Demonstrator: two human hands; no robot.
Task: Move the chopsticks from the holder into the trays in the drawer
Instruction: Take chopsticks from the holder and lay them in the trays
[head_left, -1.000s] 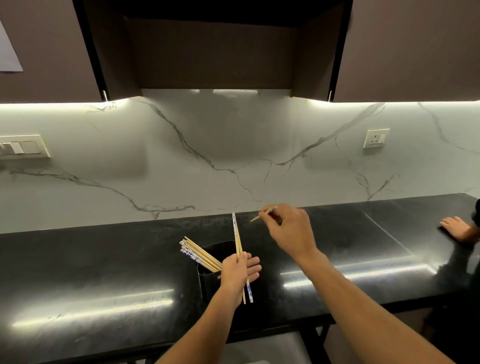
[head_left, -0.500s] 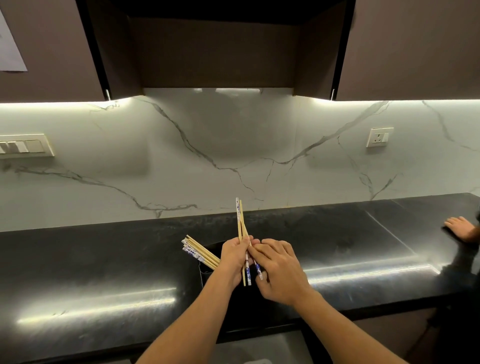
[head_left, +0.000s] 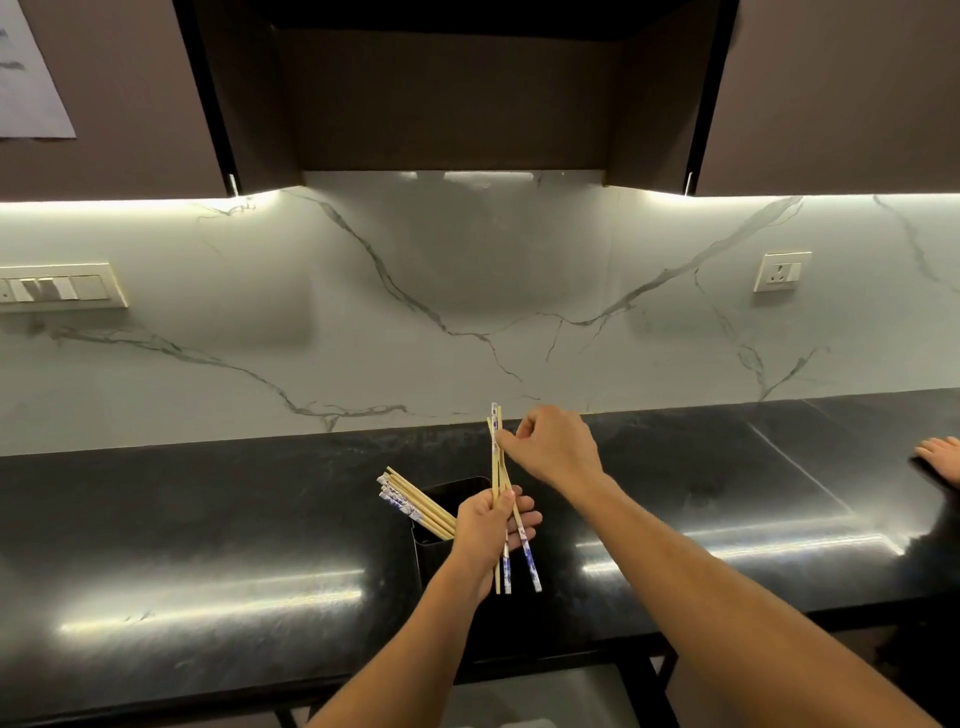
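While the drawer with its trays stays out of sight below the lower edge of the frame, the nearest thing to the viewer is the left hand (head_left: 491, 525), low in the centre. It is closed around a small bundle of chopsticks (head_left: 500, 483), three or four thin bamboo sticks, pale and smooth, with blue and white patterned wrapping at the ends. Their long axis stands almost upright in the picture, with the patterned ends hanging below the fist and the plain ends rising above it.

Just behind and a little to the left sits the holder (head_left: 470, 493), a dark, square, matt box that is hard to separate from the black tabletop (head_left: 208, 545). More chopsticks (head_left: 415, 506) lean out of it, their long axis slanting toward the upper left. They lie just left of the left hand, so this hand is nearer to them, but it is already full.

Further away, the right hand (head_left: 553, 447) pinches the top of the held bundle with its fingertips, the other fingers curled. I judge that it is straightening the sticks, and the next reach must go down and left across the bundle.

Polished stone, the tabletop gives long reflections. At the right edge, another hand (head_left: 940, 457) lies flat on it. Behind all stands a white marble wall (head_left: 467, 291) with grey veins.
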